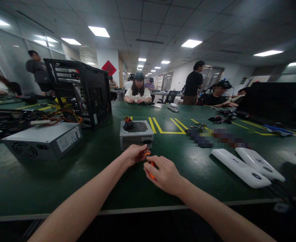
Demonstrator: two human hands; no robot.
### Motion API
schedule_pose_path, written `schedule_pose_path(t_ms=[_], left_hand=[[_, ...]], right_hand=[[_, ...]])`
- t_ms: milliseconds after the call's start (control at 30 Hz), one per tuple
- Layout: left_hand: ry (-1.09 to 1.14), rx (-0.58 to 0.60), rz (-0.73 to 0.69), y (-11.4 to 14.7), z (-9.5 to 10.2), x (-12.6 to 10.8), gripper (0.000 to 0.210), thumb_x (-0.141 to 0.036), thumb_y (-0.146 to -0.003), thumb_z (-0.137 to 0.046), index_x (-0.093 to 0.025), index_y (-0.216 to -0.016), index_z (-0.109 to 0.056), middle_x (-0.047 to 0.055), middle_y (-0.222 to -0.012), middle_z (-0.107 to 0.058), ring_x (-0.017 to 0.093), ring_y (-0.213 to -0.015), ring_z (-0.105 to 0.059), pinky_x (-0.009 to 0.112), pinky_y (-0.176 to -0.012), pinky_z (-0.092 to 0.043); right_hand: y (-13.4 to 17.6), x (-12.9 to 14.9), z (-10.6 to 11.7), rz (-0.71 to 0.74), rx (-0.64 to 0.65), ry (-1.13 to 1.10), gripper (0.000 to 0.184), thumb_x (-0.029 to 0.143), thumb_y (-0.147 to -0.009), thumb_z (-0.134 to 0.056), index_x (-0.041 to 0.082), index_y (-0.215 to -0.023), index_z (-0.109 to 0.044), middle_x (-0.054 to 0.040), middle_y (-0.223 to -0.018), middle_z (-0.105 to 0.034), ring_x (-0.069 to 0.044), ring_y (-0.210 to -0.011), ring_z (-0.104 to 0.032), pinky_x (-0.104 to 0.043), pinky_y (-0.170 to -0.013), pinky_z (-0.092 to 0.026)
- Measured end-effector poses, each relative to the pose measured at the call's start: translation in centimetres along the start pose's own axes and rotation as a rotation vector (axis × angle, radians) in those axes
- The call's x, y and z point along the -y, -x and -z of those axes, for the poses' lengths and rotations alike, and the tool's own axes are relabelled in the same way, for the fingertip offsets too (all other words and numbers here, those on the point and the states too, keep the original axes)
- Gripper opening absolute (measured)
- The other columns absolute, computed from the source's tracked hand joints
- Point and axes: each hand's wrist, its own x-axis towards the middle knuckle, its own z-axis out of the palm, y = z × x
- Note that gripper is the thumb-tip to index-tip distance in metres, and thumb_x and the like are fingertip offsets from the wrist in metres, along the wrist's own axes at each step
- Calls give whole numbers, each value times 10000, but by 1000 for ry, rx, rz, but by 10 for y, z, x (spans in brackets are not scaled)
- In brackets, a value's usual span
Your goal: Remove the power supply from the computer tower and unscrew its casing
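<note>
A grey power supply unit (131, 141) with mesh panels stands on the green table, a bundle of dark and coloured cables on its top. My right hand (164, 173) is closed round an orange-handled tool (151, 171), which looks like a screwdriver; its tip is hidden. My left hand (135, 154) is in front of the unit's near right corner, its fingers pinched together by the front end of the tool. Whatever lies between those fingertips is too small to make out.
A black computer case (97, 97) and a second power supply (44, 137) with loose cables stand at left. Two white devices (241, 168) lie at right, near a dark monitor (276, 107). Yellow tape (168, 132) marks the green table (99, 188). A person (139, 92) sits opposite.
</note>
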Motion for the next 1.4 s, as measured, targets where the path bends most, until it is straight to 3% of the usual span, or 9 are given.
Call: schedule_pose_path(t_ms=[167, 400, 567, 667, 800, 900, 1067, 1233, 1400], left_hand=[[17, -2, -1, 3, -2, 0, 66, -161, -791, -542, -105, -774, -572, 24, -670, -618, 85, -577, -573, 209, -581, -474], [-54, -55, 12, -3, 1, 1, 153, -230, -753, -599, -102, -681, -556, -5, -564, -566, 68, -479, -520, 193, -497, -426], [-93, -41, -16, -5, 2, 2, 195, -259, -741, -615, -100, -658, -536, -8, -538, -557, 57, -451, -502, 176, -471, -399], [-47, -34, -49, -4, 1, 3, 156, -246, -809, -521, -103, -751, -544, 22, -615, -601, 74, -494, -541, 190, -492, -429], [26, 22, -54, -7, 0, 5, 149, -62, -821, -402, -94, -856, -543, 65, -729, -634, 90, -574, -594, 194, -533, -467], [71, 81, -76, -10, 1, 6, 182, 13, -774, -423, -89, -866, -544, 76, -785, -638, 88, -591, -603, 191, -554, -485], [75, 40, -110, -11, 1, 7, 167, 22, -757, -439, -74, -797, -569, 83, -799, -636, 79, -577, -594, 174, -528, -484], [76, 31, -150, -13, 2, 10, 182, 11, -755, -431, -67, -780, -593, 81, -784, -634, 79, -582, -589, 164, -511, -473], [80, 50, -164, -15, 3, 11, 183, 14, -736, -443, -73, -762, -602, 70, -744, -630, 84, -583, -586, 162, -509, -470]], right_hand=[[0, 0, 0, -61, -47, -10, 91, 167, -811, -478, 152, -818, -567, -74, -852, -567, -129, -693, -515, -239, -611, -413], [-1, 0, 3, 13, 45, -90, 190, 210, -764, -477, 146, -928, -547, -110, -957, -525, -180, -805, -506, -297, -684, -432], [0, 1, -1, 53, 104, -25, 153, 177, -790, -462, 148, -909, -555, -92, -874, -537, -166, -753, -511, -279, -665, -437], [-1, 0, -1, 22, 62, -26, 135, 165, -789, -471, 149, -887, -562, -83, -853, -537, -168, -765, -513, -278, -672, -437], [-2, 0, 0, -36, -36, -52, 108, 150, -792, -476, 146, -853, -565, -75, -850, -539, -150, -751, -510, -259, -669, -435], [1, -3, -2, -81, -90, -22, 104, 154, -805, -483, 144, -873, -562, -66, -834, -547, -134, -729, -510, -241, -649, -424], [3, -4, -1, -132, -127, 77, 82, 214, -811, -510, 176, -858, -564, -47, -804, -547, -118, -663, -488, -240, -608, -406], [-3, 4, 4, -65, -20, -8, 165, 244, -772, -469, 137, -873, -545, -127, -972, -528, -212, -886, -514, -347, -731, -450], [2, 0, 0, 0, -108, 14, 169, 143, -777, -465, 127, -937, -520, -146, -1061, -520, -209, -966, -509, -330, -783, -451]])
